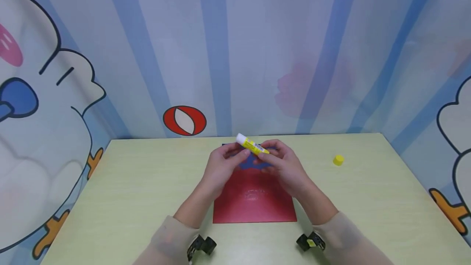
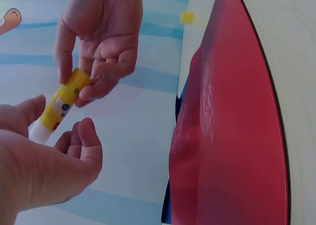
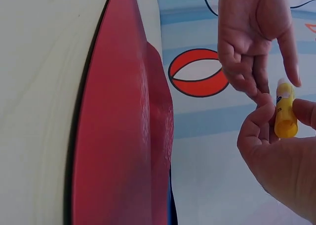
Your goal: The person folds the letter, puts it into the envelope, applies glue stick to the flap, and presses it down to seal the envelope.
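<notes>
Both hands meet at a yellow glue stick [image 1: 252,145] with a white end, tilted in the air above the far part of a red sheet [image 1: 254,205]. My left hand [image 1: 220,167] holds it near the white end, thumb along its side. At the yellow end, my right hand [image 1: 287,169] pinches it between thumb and fingers. In the right wrist view the open yellow end of the glue stick [image 3: 286,126] faces the camera. Shiny wrinkled marks show on the middle of the red sheet, and a blue piece [image 1: 247,162] lies at its far side, partly hidden behind the hands.
A small yellow cap [image 1: 338,160] stands on the pale table [image 1: 147,187], right of the sheet. Behind the table hangs a blue striped backdrop [image 1: 254,52] with cartoon figures. Small black cameras [image 1: 201,245] sit at both wrists.
</notes>
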Demonstrator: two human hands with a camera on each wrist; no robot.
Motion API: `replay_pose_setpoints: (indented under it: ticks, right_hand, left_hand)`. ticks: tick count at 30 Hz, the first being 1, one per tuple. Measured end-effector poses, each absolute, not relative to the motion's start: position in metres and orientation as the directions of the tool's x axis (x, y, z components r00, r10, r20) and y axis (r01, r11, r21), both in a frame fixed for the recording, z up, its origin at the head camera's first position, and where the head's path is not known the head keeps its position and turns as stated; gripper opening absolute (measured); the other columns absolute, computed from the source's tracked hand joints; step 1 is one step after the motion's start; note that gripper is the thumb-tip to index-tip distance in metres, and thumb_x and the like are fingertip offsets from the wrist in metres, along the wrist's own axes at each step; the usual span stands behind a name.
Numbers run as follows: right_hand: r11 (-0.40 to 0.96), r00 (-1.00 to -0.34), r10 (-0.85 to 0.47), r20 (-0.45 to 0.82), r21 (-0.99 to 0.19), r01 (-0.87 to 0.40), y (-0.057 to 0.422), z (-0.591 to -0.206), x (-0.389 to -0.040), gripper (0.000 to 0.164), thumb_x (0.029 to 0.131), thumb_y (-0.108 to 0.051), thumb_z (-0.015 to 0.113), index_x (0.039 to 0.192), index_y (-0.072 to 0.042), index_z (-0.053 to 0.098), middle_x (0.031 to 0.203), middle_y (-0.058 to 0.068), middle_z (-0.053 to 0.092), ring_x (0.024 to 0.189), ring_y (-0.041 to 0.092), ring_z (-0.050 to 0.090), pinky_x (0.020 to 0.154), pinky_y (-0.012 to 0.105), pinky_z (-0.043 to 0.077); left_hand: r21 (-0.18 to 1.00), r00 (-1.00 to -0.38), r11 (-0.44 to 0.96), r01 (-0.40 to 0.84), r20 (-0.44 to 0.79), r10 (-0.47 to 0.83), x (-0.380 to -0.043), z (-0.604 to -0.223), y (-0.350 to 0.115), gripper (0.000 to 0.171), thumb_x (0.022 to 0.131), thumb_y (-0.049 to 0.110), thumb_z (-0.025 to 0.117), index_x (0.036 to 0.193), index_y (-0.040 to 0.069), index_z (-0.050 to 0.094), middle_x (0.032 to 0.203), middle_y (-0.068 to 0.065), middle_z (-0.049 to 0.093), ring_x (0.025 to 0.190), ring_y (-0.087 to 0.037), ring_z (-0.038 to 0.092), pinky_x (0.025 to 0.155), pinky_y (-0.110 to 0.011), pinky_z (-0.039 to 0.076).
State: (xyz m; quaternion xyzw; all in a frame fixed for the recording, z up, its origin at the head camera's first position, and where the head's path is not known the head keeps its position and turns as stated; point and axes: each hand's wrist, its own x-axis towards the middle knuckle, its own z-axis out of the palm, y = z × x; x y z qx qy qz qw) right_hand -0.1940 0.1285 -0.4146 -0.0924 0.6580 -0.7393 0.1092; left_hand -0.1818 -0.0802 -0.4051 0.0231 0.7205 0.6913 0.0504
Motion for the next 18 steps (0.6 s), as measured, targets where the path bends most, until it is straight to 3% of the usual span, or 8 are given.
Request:
replay_pose_setpoints:
  ticks: [4,10,18]
  right_hand:
    - [-0.152,-0.959,-0.283,-0.012,-0.987,0.057,0.123,-0.416,-0.194,0.037,0.104,-0.015,0.068,0.136,-0.006,0.051,0.123,0.016,0.071,0.099,0.021,0.073,0.088,0.037,0.06]
    - [-0.195,-0.959,-0.282,-0.027,-0.977,0.085,0.119,-0.417,-0.193,0.033,0.105,-0.013,0.067,0.133,-0.008,0.052,0.121,0.014,0.072,0.099,0.02,0.073,0.087,0.037,0.06]
    - [-0.173,-0.957,-0.285,-0.05,-0.98,0.103,0.117,-0.419,-0.192,0.039,0.104,-0.016,0.069,0.138,-0.008,0.051,0.129,0.021,0.067,0.102,0.022,0.071,0.084,0.033,0.06]
  left_hand:
    - [0.998,-0.996,-0.031,-0.055,-0.052,0.079,-0.185,-0.405,-0.075,0.052,0.097,0.033,0.08,0.143,0.011,0.065,0.132,-0.005,0.07,0.121,-0.029,0.066,0.099,-0.043,0.057]
    - [0.99,-0.997,-0.12,-0.072,-0.067,0.049,-0.187,-0.407,-0.07,0.048,0.098,0.03,0.08,0.139,0.01,0.067,0.129,-0.007,0.071,0.115,-0.027,0.067,0.103,-0.049,0.054]
    - [0.983,-0.998,-0.172,-0.066,-0.062,0.028,-0.187,-0.41,-0.068,0.049,0.098,0.029,0.079,0.14,0.007,0.066,0.128,-0.01,0.071,0.112,-0.028,0.068,0.103,-0.047,0.055]
